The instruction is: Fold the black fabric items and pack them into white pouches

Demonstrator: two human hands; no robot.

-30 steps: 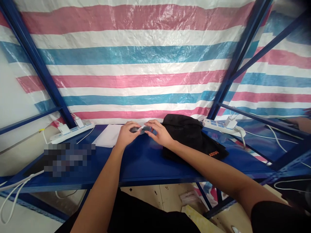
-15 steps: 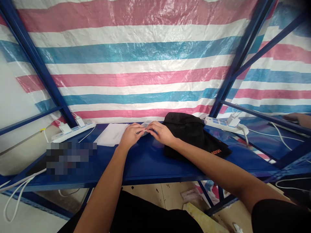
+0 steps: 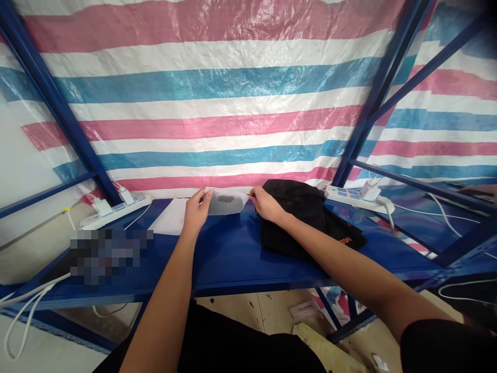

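A clear plastic bag [image 3: 229, 203] with a block of dark print hangs stretched between my two hands, just above the blue table [image 3: 229, 254]. My left hand [image 3: 198, 207] pinches its left edge between thumb and fingers. At the opposite corner, my right hand [image 3: 265, 202] is closed on the bag, its fingertips pressed together. White sheets [image 3: 167, 217], perhaps a stack of flat bags, lie partly behind my left hand. Black folded cloth [image 3: 297, 207] with orange lettering rests beside and under my right forearm.
Power strips [image 3: 116, 210] with white plugs sit at the left, and another power strip [image 3: 349, 195] at the right. Blue metal posts [image 3: 367, 124] frame a striped plastic sheet [image 3: 217, 124] behind. A pixelated patch covers something at the table's left. Part of another person's hand [image 3: 485, 191] shows at the far right.
My hands have moved apart, left hand leftward and right hand slightly rightward. The bag, earlier bunched between my fingertips, is now spread out with its print showing.
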